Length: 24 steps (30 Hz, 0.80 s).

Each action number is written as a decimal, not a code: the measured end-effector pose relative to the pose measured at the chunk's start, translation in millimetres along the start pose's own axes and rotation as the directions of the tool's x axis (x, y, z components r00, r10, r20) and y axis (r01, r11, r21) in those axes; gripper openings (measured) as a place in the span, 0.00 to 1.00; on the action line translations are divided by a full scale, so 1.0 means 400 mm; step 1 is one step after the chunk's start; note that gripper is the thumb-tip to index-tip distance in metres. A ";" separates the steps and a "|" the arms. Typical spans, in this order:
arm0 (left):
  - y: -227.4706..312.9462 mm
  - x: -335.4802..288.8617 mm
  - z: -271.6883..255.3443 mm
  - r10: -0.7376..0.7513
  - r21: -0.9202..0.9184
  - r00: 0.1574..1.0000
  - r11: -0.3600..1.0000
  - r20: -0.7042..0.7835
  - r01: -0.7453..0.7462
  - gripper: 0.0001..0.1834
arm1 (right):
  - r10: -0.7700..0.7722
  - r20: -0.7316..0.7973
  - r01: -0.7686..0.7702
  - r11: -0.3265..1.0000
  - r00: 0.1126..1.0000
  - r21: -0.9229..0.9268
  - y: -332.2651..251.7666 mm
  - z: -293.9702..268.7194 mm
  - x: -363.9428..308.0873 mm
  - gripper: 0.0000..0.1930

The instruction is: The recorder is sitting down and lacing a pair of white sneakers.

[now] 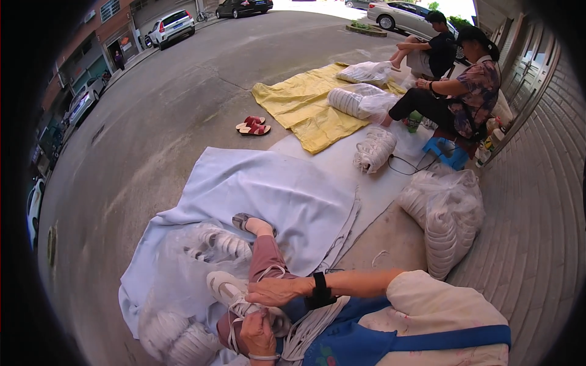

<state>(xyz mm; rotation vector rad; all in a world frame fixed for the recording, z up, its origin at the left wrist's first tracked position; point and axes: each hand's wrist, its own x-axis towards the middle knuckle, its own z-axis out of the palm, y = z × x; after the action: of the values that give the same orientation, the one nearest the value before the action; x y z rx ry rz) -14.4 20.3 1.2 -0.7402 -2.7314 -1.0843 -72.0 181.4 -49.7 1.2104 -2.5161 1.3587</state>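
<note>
A cream-white lace-up shoe [224,286] sits across my lap, its toe pointing away from me. My right hand [273,291], a black band on its wrist, reaches over the shoe, with fingers bent at the white shoelace [239,306]. Below it, my left hand [259,334] is closed, thumb and fingers pinching at the same lacing beside the shoe's opening. Its exact hold is partly hidden. A loose hank of white laces [312,323] hangs over my blue apron [351,338]. My pink trouser leg [267,256] stretches out past the shoe.
Clear bags of pale shoe parts [213,244] lie on the light-blue cloth [262,177]; a big bag [444,219] rests by the wall. Two people [479,82] sit beyond, near a yellow sheet [305,113], a wrapped bundle [375,149] and a blue stool [447,152]. Red sandals [253,126] lie on the pavement.
</note>
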 end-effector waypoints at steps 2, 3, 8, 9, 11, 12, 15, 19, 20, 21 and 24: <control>0.078 0.019 0.004 -0.007 -0.209 0.998 0.978 0.056 0.019 0.04 | -0.014 0.013 0.013 0.998 1.000 0.069 0.032 0.009 0.001 0.11; 0.117 0.024 0.020 0.005 -0.363 0.991 0.931 0.131 0.043 0.04 | -0.038 0.072 0.034 0.998 0.997 0.056 0.027 -0.015 0.005 0.11; 0.250 0.020 0.077 0.221 -0.673 0.954 0.739 0.203 -0.028 0.04 | 0.318 0.284 -0.372 0.914 0.905 0.163 -0.038 -0.137 0.029 0.14; 0.232 0.015 0.078 0.204 -0.619 0.952 0.785 0.227 -0.021 0.04 | 0.110 0.220 -0.137 0.985 0.969 0.110 -0.023 -0.144 0.014 0.13; 0.169 -0.006 0.065 0.155 -0.555 0.981 0.829 0.115 -0.066 0.05 | 0.113 0.243 -0.180 0.946 0.963 0.270 0.002 -0.141 -0.004 0.10; 0.127 -0.036 0.067 0.104 -0.495 0.987 0.869 0.125 -0.029 0.07 | 0.147 0.245 -0.236 0.891 0.958 0.388 0.009 -0.134 -0.006 0.08; 0.070 -0.101 0.017 -0.290 -0.753 0.830 0.352 0.477 0.556 0.10 | 0.522 0.395 -0.641 0.711 0.756 0.288 -0.047 -0.115 0.040 0.09; 0.027 -0.091 -0.038 -0.609 -0.761 0.733 0.308 0.303 0.571 0.12 | 0.435 0.294 -0.509 0.820 0.851 0.262 -0.039 -0.061 0.037 0.11; 0.000 -0.086 -0.044 -0.613 -0.750 0.736 0.333 0.287 0.571 0.13 | 0.402 0.219 -0.442 0.878 0.889 0.183 -0.046 -0.059 0.040 0.11; -0.024 -0.084 -0.052 -0.621 -0.738 0.735 0.357 0.271 0.573 0.13 | 0.356 0.150 -0.373 0.922 0.922 0.100 -0.055 -0.056 0.039 0.13; -0.056 -0.059 -0.061 -0.654 -0.720 0.718 0.378 0.238 0.583 0.12 | 0.361 0.171 -0.371 0.928 0.917 0.030 -0.054 -0.053 0.036 0.12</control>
<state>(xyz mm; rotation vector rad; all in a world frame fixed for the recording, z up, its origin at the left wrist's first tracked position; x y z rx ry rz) -6.5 -19.4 -1.2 0.4386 -2.3888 -2.4388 -74.6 180.9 -16.2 0.9213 -2.9551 1.4697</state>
